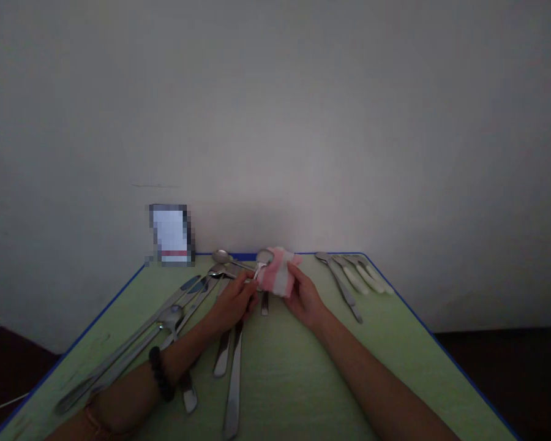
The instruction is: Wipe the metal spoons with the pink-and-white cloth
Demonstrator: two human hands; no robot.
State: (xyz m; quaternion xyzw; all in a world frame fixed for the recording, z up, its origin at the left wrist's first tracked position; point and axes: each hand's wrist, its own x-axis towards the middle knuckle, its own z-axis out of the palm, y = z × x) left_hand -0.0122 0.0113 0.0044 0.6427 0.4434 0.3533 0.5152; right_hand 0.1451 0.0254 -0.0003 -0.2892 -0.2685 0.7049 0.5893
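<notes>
My left hand (233,301) is closed around the handle of a metal spoon (265,256), its bowl pointing up and away from me. In my right hand (305,299) is a pink and white striped cloth (281,274), gripped at its right side. The cloth lies against or just behind the spoon's bowl; whether they touch cannot be made out. Beneath my left hand and forearm lie several metal spoons and other long-handled cutlery, among them a spoon (169,315) and a long handle (232,392). My left forearm covers parts of them.
A green table (303,380) with a blue edge stands against a pale wall. On its right lie a metal spoon (340,285) and several white-handled pieces of cutlery (376,282). At the back left, a blurred device with a lit screen (171,233) stands upright.
</notes>
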